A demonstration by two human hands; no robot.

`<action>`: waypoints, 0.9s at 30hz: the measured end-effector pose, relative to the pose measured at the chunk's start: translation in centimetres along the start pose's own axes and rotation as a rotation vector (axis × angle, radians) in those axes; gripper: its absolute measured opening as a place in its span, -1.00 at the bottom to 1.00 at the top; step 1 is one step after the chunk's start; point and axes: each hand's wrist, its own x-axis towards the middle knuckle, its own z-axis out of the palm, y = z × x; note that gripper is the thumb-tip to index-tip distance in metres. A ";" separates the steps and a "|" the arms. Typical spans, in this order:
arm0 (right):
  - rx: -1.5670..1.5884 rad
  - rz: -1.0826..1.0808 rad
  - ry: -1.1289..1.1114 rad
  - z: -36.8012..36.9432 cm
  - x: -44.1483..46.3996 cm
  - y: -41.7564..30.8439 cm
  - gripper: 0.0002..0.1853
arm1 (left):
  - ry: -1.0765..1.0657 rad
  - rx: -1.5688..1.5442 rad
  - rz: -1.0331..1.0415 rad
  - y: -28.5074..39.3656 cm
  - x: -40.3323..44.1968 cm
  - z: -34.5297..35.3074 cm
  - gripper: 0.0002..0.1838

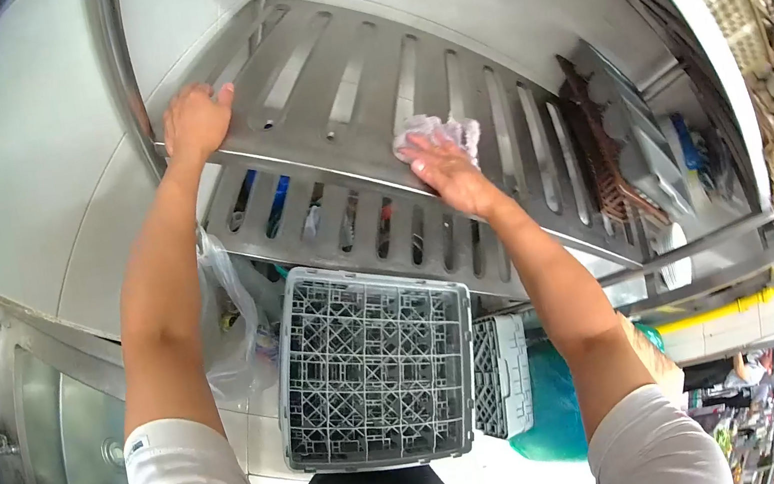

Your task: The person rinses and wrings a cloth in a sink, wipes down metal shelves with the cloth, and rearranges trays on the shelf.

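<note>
The right hand (445,170), spread open, lay over a cloth (464,135) midway along the slatted shelf (374,158); the left hand (198,122), half open, rested at its corner. Wiping appeared under way; the finished portion could not be told.

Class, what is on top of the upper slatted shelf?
A pale cloth under the right hand; toward the right end, a brown basket and a grey container. The shelf beneath the cloth is hidden.

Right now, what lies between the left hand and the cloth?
In the head view, only bare slotted metal shelf lies between the left hand and the cloth.
</note>
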 end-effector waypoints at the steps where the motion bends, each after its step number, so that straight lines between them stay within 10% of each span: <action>1: 0.019 -0.051 0.031 0.3 -0.9 -0.2 -0.42 | -0.007 -0.007 0.007 -0.2 -0.1 -0.1 -0.54; 16: -0.128 0.007 -0.180 -5.2 -14.6 3.0 -0.44 | 0.013 0.008 -0.007 0.0 -1.1 -0.9 -0.57; 27: -0.026 -0.107 -0.135 -3.1 -1.9 11.5 -0.31 | -0.077 0.374 -0.057 1.3 -2.6 1.9 -0.29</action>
